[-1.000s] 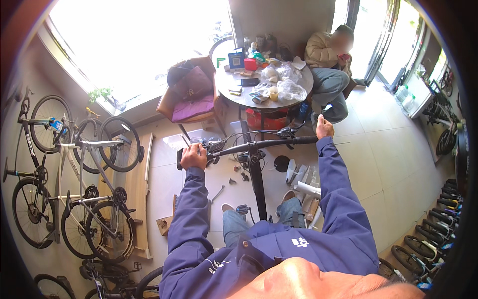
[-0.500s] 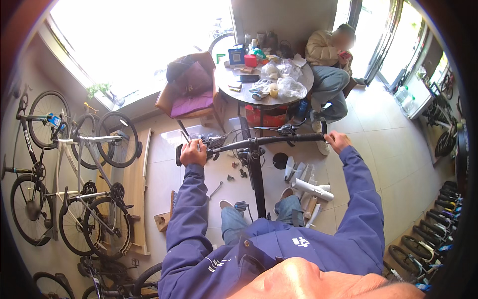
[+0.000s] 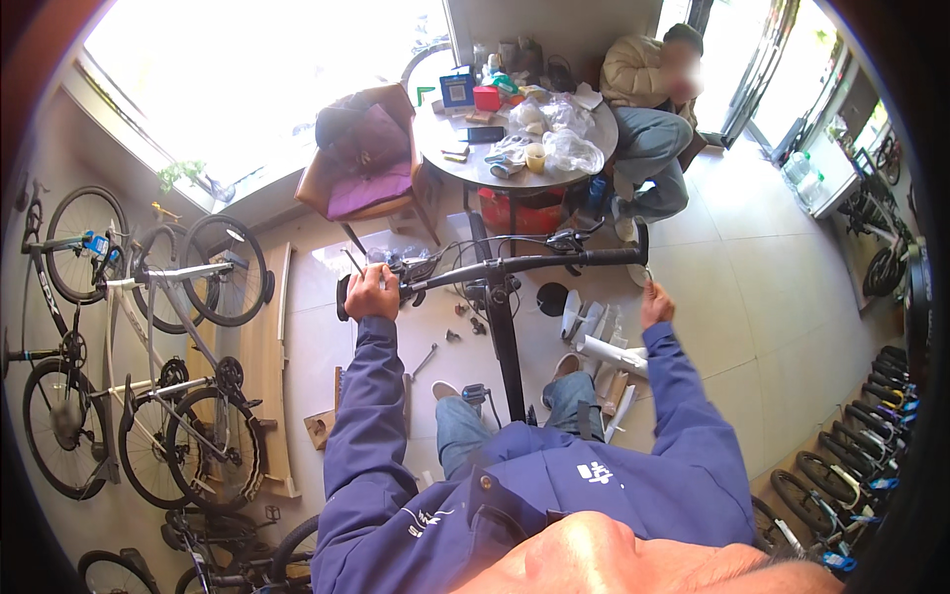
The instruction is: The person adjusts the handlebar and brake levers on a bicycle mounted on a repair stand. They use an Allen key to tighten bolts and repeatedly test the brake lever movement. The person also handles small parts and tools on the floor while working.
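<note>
I straddle a bicycle whose black handlebar (image 3: pixel 534 259) crosses in front of me on a dark stem and frame (image 3: pixel 505 346). My left hand (image 3: pixel 372 290) is closed on the left end of the bar, among cables and levers; a thin rod rises beside its fingers. My right hand (image 3: pixel 656 302) is closed on a thin metal tool (image 3: pixel 648 275) just below the right end of the bar, where the end bends upward. Below, a pedal (image 3: pixel 475 394) sits between my shoes, with small dark parts (image 3: pixel 465 327) and a long tool (image 3: pixel 426 361) on the floor.
Ahead are a cluttered round table (image 3: pixel 445 168), a padded chair (image 3: pixel 366 183) and a seated person (image 3: pixel 648 139) with legs near the handlebar. Bicycles line the left (image 3: pixel 198 297) and right (image 3: pixel 831 475). Long boards (image 3: pixel 277 426) and white tubes (image 3: pixel 614 356) lie on the floor.
My right hand has left the right grip and moved down, past the bar's end, with the thin tool. My left hand stays on the bar, slightly higher in the picture.
</note>
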A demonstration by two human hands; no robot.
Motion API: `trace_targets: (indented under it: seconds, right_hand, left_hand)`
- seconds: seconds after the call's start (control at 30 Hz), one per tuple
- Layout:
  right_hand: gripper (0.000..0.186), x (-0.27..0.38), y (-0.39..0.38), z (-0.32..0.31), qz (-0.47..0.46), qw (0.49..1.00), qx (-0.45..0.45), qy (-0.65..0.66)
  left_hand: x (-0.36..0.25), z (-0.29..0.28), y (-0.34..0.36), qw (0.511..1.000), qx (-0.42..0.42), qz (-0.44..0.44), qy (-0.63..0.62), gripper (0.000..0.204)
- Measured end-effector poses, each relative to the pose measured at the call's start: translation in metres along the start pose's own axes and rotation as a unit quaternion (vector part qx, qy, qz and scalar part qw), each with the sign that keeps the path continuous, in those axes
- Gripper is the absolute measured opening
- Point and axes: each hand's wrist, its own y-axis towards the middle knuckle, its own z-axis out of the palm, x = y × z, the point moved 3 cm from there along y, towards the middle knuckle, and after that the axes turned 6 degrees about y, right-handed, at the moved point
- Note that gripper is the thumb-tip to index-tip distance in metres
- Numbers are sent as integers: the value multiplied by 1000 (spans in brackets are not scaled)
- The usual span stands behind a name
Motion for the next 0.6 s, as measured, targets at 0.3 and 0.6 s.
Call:
trace_targets:
  seconds: [0.3, 0.6]
  right_hand:
    - [64, 117, -32, 85, 438, 608, -45, 661]
    - [31, 61, -7, 39, 288, 740, -6, 607]
  left_hand:
    - [-3, -1, -1, 1000, 10, -6, 5, 11]
    - [-1, 0, -1, 1000, 2, 24, 1, 12]
